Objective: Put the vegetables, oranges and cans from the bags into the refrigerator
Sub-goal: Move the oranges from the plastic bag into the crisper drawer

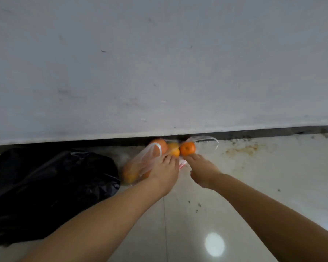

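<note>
Two bare hands reach down and forward to a clear plastic bag of oranges lying on the pale tiled floor against the base of a grey-white wall. No writing or brand readable anywhere; a small red-and-white scrap under the bag is too blurred to read. Left hand: arm extended, back of hand up, fingers stretched forward onto the bag's mouth, tips at a yellow-orange fruit; cannot tell whether they pinch the plastic or just touch it. Right hand: arm extended, fingers straight and close together, tips touching one orange at the bag's opening, thumb spread off to the side, nothing gripped. Another orange sits behind by the dark skirting strip, and more show through the plastic lower left. One bag handle loop lies out to the right. Black plastic bag sits on the floor just left of the orange bag, contents hidden. Brownish stains on the floor to the right, light glare near the bottom.
</note>
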`<act>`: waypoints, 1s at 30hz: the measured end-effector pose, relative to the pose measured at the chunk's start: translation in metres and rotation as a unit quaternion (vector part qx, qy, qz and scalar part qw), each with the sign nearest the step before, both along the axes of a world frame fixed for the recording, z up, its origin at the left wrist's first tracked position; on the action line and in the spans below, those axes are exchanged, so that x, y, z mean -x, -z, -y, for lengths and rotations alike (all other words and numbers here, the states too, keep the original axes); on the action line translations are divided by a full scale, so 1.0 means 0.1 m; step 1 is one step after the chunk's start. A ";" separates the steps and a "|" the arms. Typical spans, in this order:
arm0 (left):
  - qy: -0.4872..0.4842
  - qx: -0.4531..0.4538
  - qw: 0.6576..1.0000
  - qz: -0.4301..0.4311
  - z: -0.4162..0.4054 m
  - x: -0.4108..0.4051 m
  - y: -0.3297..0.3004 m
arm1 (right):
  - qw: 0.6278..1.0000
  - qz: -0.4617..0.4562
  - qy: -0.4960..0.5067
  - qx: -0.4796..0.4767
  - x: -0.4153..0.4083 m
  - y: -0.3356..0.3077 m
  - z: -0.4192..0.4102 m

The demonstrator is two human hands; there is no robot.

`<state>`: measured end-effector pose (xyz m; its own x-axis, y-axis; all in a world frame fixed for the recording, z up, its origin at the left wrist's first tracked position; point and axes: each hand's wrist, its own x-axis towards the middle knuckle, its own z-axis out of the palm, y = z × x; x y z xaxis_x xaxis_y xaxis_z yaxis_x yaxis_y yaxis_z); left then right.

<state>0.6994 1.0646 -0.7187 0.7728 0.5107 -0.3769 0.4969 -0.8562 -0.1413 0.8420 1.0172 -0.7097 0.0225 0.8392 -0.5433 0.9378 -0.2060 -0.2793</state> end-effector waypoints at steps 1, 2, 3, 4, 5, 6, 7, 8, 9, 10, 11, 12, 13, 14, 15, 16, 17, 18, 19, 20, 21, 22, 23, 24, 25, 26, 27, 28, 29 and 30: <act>0.008 -0.040 0.999 -0.024 -0.09 -0.01 0.20 | 0.999 0.013 -0.022 -0.019 -0.03 0.22 -0.08; 0.010 -0.049 0.997 -0.055 -0.17 -0.02 0.35 | 0.998 0.029 -0.045 -0.037 -0.06 0.42 -0.16; 0.017 -0.041 0.996 -0.080 -0.22 -0.01 0.47 | 0.996 0.041 -0.071 -0.042 -0.10 0.58 -0.22; 0.023 -0.028 0.993 -0.109 -0.27 0.02 0.60 | 0.992 0.054 -0.109 -0.046 -0.14 0.68 -0.26; 0.021 -0.002 0.991 -0.133 -0.29 0.07 0.68 | 0.985 0.067 -0.151 -0.048 -0.19 0.75 -0.30; 0.017 0.024 0.992 -0.122 -0.31 0.13 0.73 | 0.979 0.076 -0.182 -0.050 -0.23 0.77 -0.32; 0.018 0.055 0.994 -0.095 -0.32 0.20 0.75 | 0.979 0.067 -0.184 -0.048 -0.26 0.75 -0.32; 0.009 0.100 0.993 -0.067 -0.31 0.24 0.71 | 0.986 0.042 -0.157 -0.044 -0.29 0.71 -0.31; 0.021 0.131 0.990 -0.051 -0.28 0.28 0.66 | 0.990 0.025 -0.135 -0.036 -0.31 0.65 -0.28; 0.063 0.130 0.987 -0.064 -0.24 0.29 0.57 | 0.992 0.021 -0.128 -0.012 -0.32 0.59 -0.25; 0.095 0.114 0.987 -0.067 -0.21 0.32 0.50 | 0.990 0.027 -0.136 0.023 -0.31 0.53 -0.23; 0.113 0.124 0.985 -0.049 -0.18 0.36 0.44 | 0.988 0.030 -0.142 0.058 -0.31 0.49 -0.20; 0.118 0.141 0.982 -0.033 -0.16 0.39 0.38 | 0.984 0.029 -0.150 0.091 -0.32 0.45 -0.19; 0.151 0.129 0.980 -0.010 -0.16 0.41 0.42 | 0.980 0.022 -0.155 0.123 -0.34 0.42 -0.18; 0.170 0.108 0.979 0.042 -0.16 0.41 0.43 | 0.975 0.012 -0.156 0.157 -0.37 0.43 -0.18; 0.158 0.096 0.980 0.071 -0.14 0.38 0.41 | 0.970 0.005 -0.155 0.189 -0.40 0.44 -0.19; 0.141 0.099 0.982 0.081 -0.13 0.36 0.40 | 0.963 0.001 -0.152 0.221 -0.43 0.46 -0.19; 0.132 0.086 0.985 0.076 -0.10 0.33 0.35 | 0.958 0.002 -0.146 0.247 -0.45 0.47 -0.19; 0.102 0.080 0.991 0.022 -0.06 0.31 0.36 | 0.955 0.002 -0.133 0.263 -0.46 0.49 -0.18; 0.050 0.089 0.994 -0.027 -0.01 0.31 0.38 | 0.957 0.000 -0.120 0.265 -0.47 0.50 -0.16; -0.005 0.102 0.994 -0.026 0.02 0.34 0.39 | 0.960 -0.005 -0.106 0.260 -0.48 0.52 -0.14; -0.054 0.125 0.990 -0.016 0.00 0.37 0.40 | 0.962 -0.011 -0.094 0.254 -0.47 0.52 -0.12; -0.088 0.144 0.986 -0.019 -0.04 0.43 0.46 | 0.964 -0.015 -0.086 0.250 -0.46 0.54 -0.09; -0.105 0.151 0.982 -0.040 -0.09 0.49 0.54 | 0.967 -0.018 -0.082 0.241 -0.44 0.55 -0.08; -0.133 0.148 0.978 -0.059 -0.15 0.55 0.59 | 0.969 -0.017 -0.076 0.232 -0.43 0.59 -0.08; -0.174 0.150 0.970 -0.075 -0.19 0.59 0.62 | 0.971 -0.021 -0.066 0.227 -0.41 0.61 -0.09; -0.221 0.159 0.959 -0.074 -0.23 0.63 0.66 | 0.971 -0.035 -0.044 0.232 -0.40 0.63 -0.11; -0.256 0.172 0.949 -0.069 -0.24 0.65 0.68 | 0.968 -0.060 -0.008 0.243 -0.39 0.65 -0.13; -0.261 0.175 0.947 -0.061 -0.24 0.70 0.74 | 0.962 -0.090 0.029 0.255 -0.39 0.66 -0.14; -0.257 0.173 0.949 -0.058 -0.21 0.73 0.73 | 0.957 -0.116 0.062 0.257 -0.39 0.67 -0.13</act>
<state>0.6263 1.0860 -0.7917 0.3993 0.6394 -0.6571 0.8593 -0.5108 0.0251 0.8813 1.0304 -0.7764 -0.0658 0.4578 -0.8866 0.8224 -0.4784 -0.3080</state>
